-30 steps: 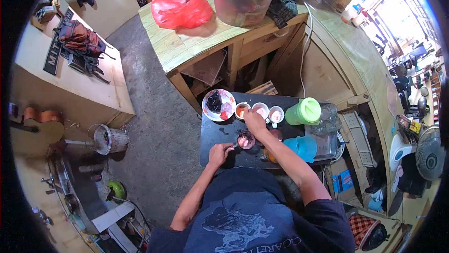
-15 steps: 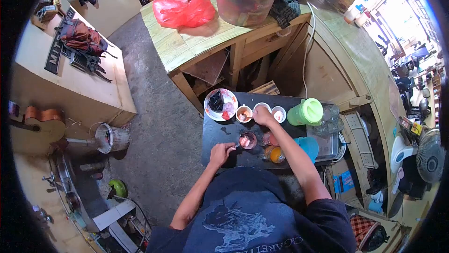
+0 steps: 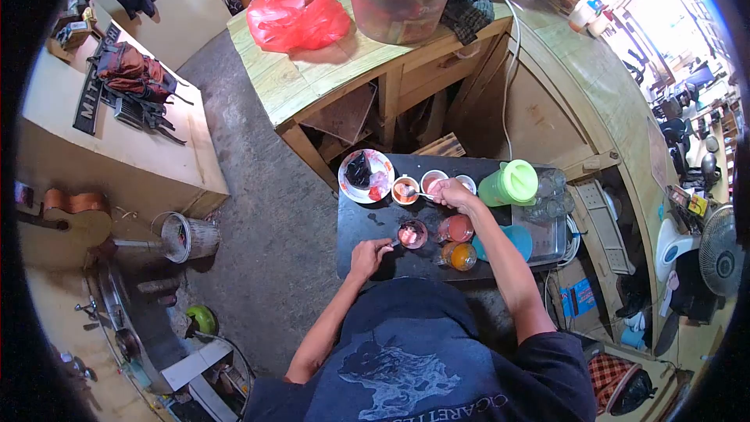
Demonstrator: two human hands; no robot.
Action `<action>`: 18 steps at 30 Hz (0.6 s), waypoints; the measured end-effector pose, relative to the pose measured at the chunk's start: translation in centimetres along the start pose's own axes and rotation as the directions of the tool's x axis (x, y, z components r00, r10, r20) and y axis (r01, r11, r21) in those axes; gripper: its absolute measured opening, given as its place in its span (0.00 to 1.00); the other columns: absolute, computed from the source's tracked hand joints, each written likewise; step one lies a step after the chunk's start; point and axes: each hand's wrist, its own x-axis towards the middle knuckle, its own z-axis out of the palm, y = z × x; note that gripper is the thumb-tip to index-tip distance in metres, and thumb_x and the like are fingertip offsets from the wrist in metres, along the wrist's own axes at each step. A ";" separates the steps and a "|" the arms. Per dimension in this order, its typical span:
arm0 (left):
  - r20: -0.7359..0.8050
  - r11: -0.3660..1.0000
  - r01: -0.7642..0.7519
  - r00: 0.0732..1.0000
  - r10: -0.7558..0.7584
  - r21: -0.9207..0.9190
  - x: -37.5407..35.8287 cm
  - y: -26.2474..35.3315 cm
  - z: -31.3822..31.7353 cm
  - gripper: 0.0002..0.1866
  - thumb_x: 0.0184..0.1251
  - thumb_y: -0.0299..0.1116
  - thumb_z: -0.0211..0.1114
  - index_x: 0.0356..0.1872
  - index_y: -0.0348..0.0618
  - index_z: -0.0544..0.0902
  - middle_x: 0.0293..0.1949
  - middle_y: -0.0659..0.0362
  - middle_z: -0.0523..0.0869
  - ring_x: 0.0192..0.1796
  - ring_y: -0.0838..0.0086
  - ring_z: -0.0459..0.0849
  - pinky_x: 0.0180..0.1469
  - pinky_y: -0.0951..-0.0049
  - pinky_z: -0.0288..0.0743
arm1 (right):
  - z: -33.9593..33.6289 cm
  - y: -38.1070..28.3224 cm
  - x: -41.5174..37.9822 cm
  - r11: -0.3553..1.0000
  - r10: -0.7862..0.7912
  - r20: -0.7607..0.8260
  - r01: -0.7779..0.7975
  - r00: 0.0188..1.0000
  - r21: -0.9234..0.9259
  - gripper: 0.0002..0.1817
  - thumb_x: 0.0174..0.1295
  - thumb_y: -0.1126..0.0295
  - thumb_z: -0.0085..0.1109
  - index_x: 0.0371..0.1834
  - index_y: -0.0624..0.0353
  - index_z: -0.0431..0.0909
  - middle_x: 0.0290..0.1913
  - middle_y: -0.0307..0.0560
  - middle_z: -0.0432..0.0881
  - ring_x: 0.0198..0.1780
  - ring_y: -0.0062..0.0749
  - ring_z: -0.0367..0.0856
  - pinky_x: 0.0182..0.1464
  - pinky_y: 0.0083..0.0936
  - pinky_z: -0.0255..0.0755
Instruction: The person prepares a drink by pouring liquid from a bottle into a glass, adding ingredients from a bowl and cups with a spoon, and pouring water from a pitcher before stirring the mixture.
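Note:
My left hand [image 3: 372, 256] is closed on the handle of a glass mug [image 3: 412, 234] with pink and dark contents, standing on the black table [image 3: 375, 227]. My right hand [image 3: 451, 193] pinches a spoon [image 3: 423, 195], its bowl at the right side of a white cup [image 3: 405, 190] with orange-pink contents. Under and beside my right fingers is a second cup [image 3: 432, 179], and a third cup [image 3: 466, 182] is partly hidden behind the hand. A mug of pink drink [image 3: 455, 227] and a mug of orange drink [image 3: 458, 256] stand right of the held mug.
A floral plate [image 3: 377, 163] with a black plastic bag lies at the table's back left. A green pitcher [image 3: 509, 184], clear glasses [image 3: 550, 196] and a blue container [image 3: 512, 244] are on the right. Behind, a wooden counter [image 3: 305, 94] holds a red bag [image 3: 297, 14] and a pink-lidded tub [image 3: 398, 0].
My right hand has shifted slightly right, and the spoon now shows between it and the left cup. My left hand stays on the mug. The view has shifted slightly.

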 end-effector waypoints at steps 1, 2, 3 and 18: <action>0.007 1.000 0.009 1.000 -0.009 0.011 0.0 0.1 -0.1 0.17 0.67 0.46 0.65 0.46 0.47 0.88 0.40 0.49 0.88 0.44 0.51 0.87 0.45 0.58 0.79 | -0.2 -0.7 -0.8 1.000 0.002 0.004 -0.002 1.000 -0.009 0.09 0.63 0.79 0.49 0.35 0.59 0.80 0.26 0.36 0.78 0.24 0.19 0.70 0.21 0.20 0.58; 0.008 1.000 0.007 1.000 -0.007 0.001 0.1 0.2 -0.1 0.16 0.66 0.45 0.65 0.46 0.46 0.88 0.40 0.49 0.88 0.44 0.51 0.87 0.45 0.58 0.79 | -0.6 -1.3 -1.8 0.999 -0.021 0.026 0.023 0.999 -0.040 0.09 0.62 0.80 0.49 0.35 0.59 0.80 0.26 0.36 0.78 0.24 0.19 0.70 0.22 0.21 0.59; 0.009 1.000 0.007 1.000 -0.007 -0.010 0.1 0.3 -0.2 0.16 0.66 0.44 0.66 0.46 0.45 0.88 0.41 0.48 0.88 0.44 0.51 0.87 0.45 0.58 0.79 | -0.9 -2.4 -3.3 0.996 -0.043 0.050 0.046 0.998 -0.071 0.09 0.61 0.81 0.49 0.35 0.60 0.80 0.26 0.37 0.78 0.24 0.20 0.71 0.22 0.21 0.60; 0.004 0.993 -0.068 0.998 0.068 -0.094 -0.4 1.2 -0.5 0.14 0.65 0.42 0.67 0.43 0.44 0.89 0.39 0.48 0.88 0.43 0.52 0.87 0.43 0.61 0.79 | 9.0 -1.4 -10.7 0.434 -0.452 -0.058 0.162 0.890 -0.886 0.09 0.58 0.73 0.59 0.39 0.67 0.78 0.32 0.63 0.85 0.38 0.54 0.87 0.40 0.46 0.81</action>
